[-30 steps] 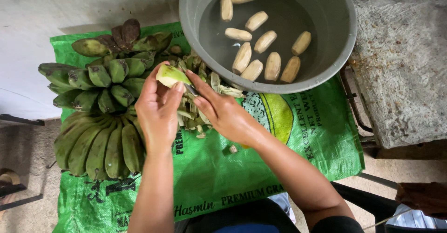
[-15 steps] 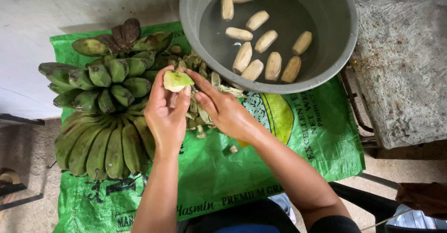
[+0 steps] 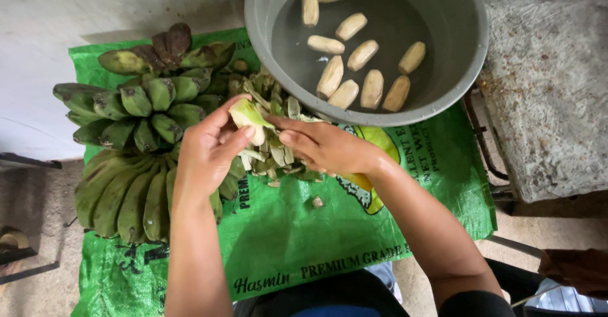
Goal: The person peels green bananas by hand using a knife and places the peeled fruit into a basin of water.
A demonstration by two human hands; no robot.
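While the left hand (image 3: 206, 152) grips a half-peeled green banana (image 3: 248, 115) just beside the grey basin (image 3: 259, 19), the right hand (image 3: 323, 146) pinches its skin. Stripped peels (image 3: 278, 152) lie under both hands, by the basin, so the peeled bananas (image 3: 354, 57) soak apart from waste.

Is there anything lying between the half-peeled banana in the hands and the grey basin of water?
Nothing solid blocks it. The half-peeled banana sits in the left hand, with the right hand touching it. Between it and the grey basin lies only the low heap of peels on the green sack, below the basin's rim.
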